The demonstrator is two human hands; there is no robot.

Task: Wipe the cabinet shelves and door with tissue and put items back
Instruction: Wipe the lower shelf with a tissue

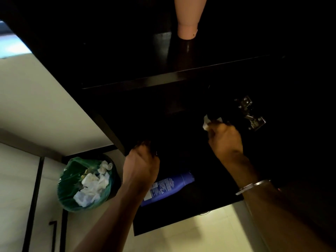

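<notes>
head view, wiping: the right hand (pixel 224 138) has a crumpled tissue (pixel 207 123) bunched in its fingers, pressed into the dark inside of the cabinet (pixel 127 84) just left of the metal hinge (pixel 251 113).
head view, other hand: the left hand (pixel 141 165) is curled over the front edge of the cabinet's side panel, holding on for support by the look of it.
progress: I'd say mid-job. The bin (pixel 87 182) on the floor is already full of used tissues, so a fair bit of wiping is done.
still left: the blue bottle (pixel 168 188) lies on its side low down by the left wrist. Whether that counts as put back I honestly can't tell, it's too dark in there.
around: a pinkish bottle (pixel 189 17) stands on the upper shelf (pixel 163 79). There's a bangle (pixel 252 186) on the right wrist.
in the way: the hinge sticks out right where the tissue is working.
</notes>
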